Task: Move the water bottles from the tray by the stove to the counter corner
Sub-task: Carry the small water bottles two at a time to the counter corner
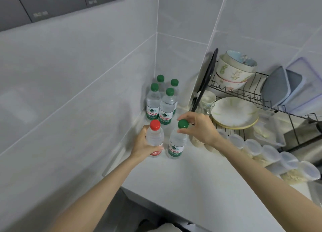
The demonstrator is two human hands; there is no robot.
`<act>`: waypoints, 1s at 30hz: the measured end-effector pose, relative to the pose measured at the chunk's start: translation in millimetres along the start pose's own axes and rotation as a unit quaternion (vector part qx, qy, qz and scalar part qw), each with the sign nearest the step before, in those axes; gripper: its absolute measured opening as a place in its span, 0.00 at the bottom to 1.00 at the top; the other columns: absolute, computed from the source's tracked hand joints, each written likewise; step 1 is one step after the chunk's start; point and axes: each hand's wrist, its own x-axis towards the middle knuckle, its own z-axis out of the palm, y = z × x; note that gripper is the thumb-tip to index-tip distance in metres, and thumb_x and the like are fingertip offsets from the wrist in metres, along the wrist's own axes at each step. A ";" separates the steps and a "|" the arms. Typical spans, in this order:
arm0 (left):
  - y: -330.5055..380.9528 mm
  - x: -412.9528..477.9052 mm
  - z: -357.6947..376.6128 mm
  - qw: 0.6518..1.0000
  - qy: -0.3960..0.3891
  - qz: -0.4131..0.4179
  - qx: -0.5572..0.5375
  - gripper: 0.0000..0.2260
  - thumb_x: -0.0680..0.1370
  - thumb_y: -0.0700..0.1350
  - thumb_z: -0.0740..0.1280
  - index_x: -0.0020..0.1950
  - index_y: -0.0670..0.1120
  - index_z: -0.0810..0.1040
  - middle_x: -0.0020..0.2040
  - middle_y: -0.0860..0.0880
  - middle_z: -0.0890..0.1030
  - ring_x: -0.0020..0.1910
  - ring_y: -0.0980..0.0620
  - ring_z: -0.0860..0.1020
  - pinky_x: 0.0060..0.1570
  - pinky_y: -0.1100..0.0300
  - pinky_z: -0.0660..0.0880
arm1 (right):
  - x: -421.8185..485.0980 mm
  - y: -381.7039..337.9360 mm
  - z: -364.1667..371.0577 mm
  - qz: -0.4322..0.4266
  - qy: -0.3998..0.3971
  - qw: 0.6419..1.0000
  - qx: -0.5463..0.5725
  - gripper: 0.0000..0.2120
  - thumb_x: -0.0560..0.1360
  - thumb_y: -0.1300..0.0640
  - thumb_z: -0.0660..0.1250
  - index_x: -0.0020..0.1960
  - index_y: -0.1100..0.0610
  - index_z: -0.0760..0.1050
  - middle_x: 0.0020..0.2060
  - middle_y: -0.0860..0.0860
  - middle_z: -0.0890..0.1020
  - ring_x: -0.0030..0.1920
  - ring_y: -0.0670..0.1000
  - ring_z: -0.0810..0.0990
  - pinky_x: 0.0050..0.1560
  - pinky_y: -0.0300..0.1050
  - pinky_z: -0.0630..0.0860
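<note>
Bottles stand in the counter corner; your left hand wraps the red-capped bottle, your right hand maybe pinches the green-capped bottle.

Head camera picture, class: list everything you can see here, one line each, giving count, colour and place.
Green-capped bottles: four, clear, clustered in the counter corner.
Green-capped bottle: one, clear, nearer, under the right hand.
Red-capped bottle: one, clear, beside it, in the left hand.
Counter: one, white.
Dish rack: one, black wire, right.
Bowls: three stacked, pale, on the rack.
Plate: pale, lower rack; several may be stacked.
Tubs: a row, clear, along the right.
Left hand: grips the red-capped bottle.
Right hand: pinches the green cap.
</note>
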 end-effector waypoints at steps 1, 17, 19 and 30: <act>-1.9 -0.5 0.7 1.000 -0.008 -0.005 -0.004 0.32 0.61 0.38 0.80 0.59 0.54 0.70 0.52 0.54 0.80 0.51 0.56 0.79 0.47 0.66 0.74 | 1.1 1.1 -1.1 -0.006 -0.011 1.000 -0.008 0.17 0.66 0.56 0.79 0.53 0.51 0.81 0.46 0.41 0.83 0.48 0.44 0.83 0.55 0.33 0.76; 65.6 -6.5 -26.6 0.954 -0.002 0.149 0.260 0.29 0.70 0.48 0.76 0.69 0.55 0.69 0.65 0.57 0.74 0.57 0.58 0.76 0.54 0.61 0.73 | 21.2 9.6 -13.4 -0.046 -0.004 0.998 -0.046 0.17 0.66 0.55 0.79 0.54 0.53 0.81 0.48 0.47 0.86 0.47 0.49 0.83 0.55 0.45 0.78; 78.6 -4.2 -28.0 0.934 -0.008 0.162 0.318 0.23 0.71 0.47 0.75 0.66 0.53 0.75 0.61 0.55 0.77 0.51 0.55 0.78 0.49 0.63 0.71 | 34.2 7.7 -20.4 -0.043 -0.005 0.998 -0.053 0.18 0.67 0.55 0.79 0.55 0.53 0.81 0.47 0.48 0.86 0.47 0.49 0.83 0.55 0.46 0.78; 94.5 -2.3 -27.0 0.951 -0.013 0.116 0.287 0.15 0.69 0.43 0.77 0.55 0.50 0.83 0.48 0.50 0.84 0.46 0.50 0.81 0.50 0.62 0.73 | 113.3 -3.3 -32.5 -0.051 -0.028 0.979 -0.196 0.16 0.70 0.65 0.73 0.57 0.58 0.80 0.53 0.55 0.83 0.55 0.56 0.80 0.58 0.46 0.73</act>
